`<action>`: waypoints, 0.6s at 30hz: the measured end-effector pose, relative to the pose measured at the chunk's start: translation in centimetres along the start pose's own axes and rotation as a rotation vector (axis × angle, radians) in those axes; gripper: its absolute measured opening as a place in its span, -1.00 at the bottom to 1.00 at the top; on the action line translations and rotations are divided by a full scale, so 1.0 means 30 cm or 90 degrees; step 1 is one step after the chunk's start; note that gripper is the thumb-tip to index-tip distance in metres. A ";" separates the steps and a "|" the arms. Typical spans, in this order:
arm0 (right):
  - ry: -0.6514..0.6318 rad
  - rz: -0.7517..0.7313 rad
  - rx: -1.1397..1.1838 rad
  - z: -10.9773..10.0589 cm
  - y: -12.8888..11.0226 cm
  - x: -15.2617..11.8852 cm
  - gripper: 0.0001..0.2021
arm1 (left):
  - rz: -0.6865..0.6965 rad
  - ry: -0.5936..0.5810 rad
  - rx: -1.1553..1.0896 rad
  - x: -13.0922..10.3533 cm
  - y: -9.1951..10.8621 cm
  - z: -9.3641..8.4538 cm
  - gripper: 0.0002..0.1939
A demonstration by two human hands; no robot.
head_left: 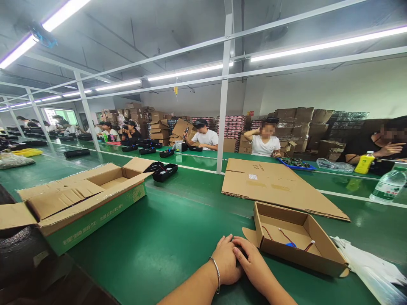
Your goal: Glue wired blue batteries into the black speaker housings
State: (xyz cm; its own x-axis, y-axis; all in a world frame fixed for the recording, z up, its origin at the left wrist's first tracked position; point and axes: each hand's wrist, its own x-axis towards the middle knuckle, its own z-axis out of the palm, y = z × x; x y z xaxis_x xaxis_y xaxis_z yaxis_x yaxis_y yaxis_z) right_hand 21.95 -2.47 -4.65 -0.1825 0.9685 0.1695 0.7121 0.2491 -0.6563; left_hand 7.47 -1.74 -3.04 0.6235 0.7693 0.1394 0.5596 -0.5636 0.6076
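Here, in the head view, the left hand (226, 263) and right hand (254, 267) press together on the green worktop (165, 237), closed around something small and dark. I cannot tell what it is. The small box (299, 241) with wires (286, 237) sits just beside them. An elbow bump could tip it.
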 end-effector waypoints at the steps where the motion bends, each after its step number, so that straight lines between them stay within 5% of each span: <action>1: 0.001 -0.001 -0.001 0.001 0.001 0.000 -0.55 | 0.000 0.000 0.000 -0.001 0.002 -0.001 -0.42; 18: 0.003 -0.003 -0.009 -0.002 -0.005 0.002 -0.56 | 0.017 0.011 0.003 0.001 -0.005 0.008 -0.43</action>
State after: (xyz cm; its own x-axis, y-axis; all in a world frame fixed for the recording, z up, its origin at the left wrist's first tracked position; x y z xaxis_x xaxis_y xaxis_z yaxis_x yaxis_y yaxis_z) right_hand 21.89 -2.45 -4.50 -0.1833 0.9671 0.1765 0.7203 0.2543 -0.6454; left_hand 7.54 -1.71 -3.33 0.6282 0.7595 0.1688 0.5456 -0.5847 0.6004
